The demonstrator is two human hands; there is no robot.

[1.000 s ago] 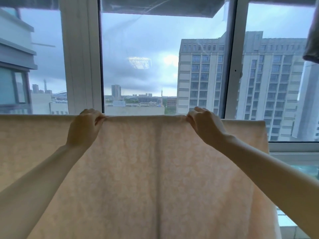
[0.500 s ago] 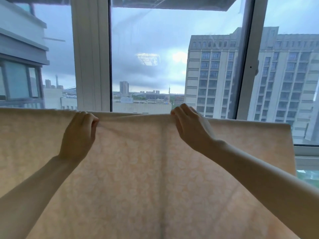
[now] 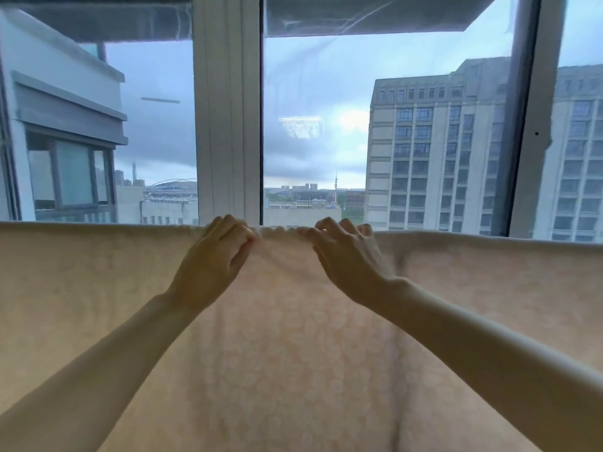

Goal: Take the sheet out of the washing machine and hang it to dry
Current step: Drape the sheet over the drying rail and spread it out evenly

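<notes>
Now | sheet [image 3: 293, 370] draped, long axis horizontal | left hand [image 3: 212, 264], right hand [image 3: 350, 261] pinch top

Both bare forearms reach up and forward from the near corners and converge toward the middle. The left hand [image 3: 212, 262] and right hand [image 3: 349, 262] sit close together but apart, backs toward the camera. Each has its fingers curled over the top edge of the sheet [image 3: 293, 353], pinching it.

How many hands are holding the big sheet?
2. The left hand grips the top edge of the sheet just left of the middle, and the right hand grips it just right of the middle. None looks hidden.
</notes>
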